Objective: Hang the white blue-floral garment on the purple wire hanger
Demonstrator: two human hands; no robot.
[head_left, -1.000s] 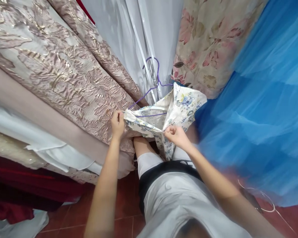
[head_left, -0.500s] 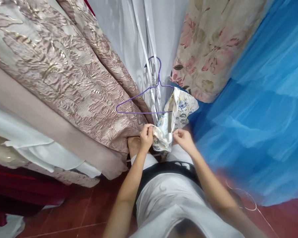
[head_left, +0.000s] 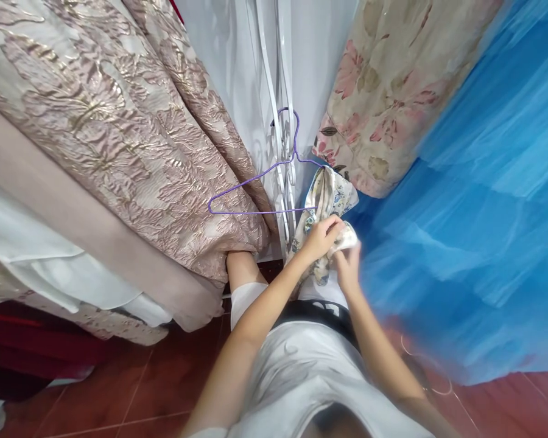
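Note:
A small white garment with a blue and yellow flower print [head_left: 342, 193] hangs bunched on the right half of a purple wire hanger [head_left: 251, 180]. The hanger's left half is bare. My left hand [head_left: 322, 237] has crossed over to the front of the cloth, its fingers closed on the fabric. Just right of it and lower, my right hand [head_left: 348, 264] pinches a pale folded edge of the same garment. Part of the cloth lies hidden behind my left hand and wrist. What kind of garment it is, I cannot tell.
Pink and gold brocade cloth [head_left: 132, 121] hangs on the left, beside white cloth with shiny strips [head_left: 269, 79]. A pink-flowered cream cloth [head_left: 383, 103] and blue tulle [head_left: 456, 243] hang on the right. Below is a red tiled floor [head_left: 164, 389] with a thin white cable [head_left: 415, 356].
My left hand has moved right, from the garment's left edge onto its front. My right hand has shifted slightly right, and the pale edge has been pulled to the right and folded.

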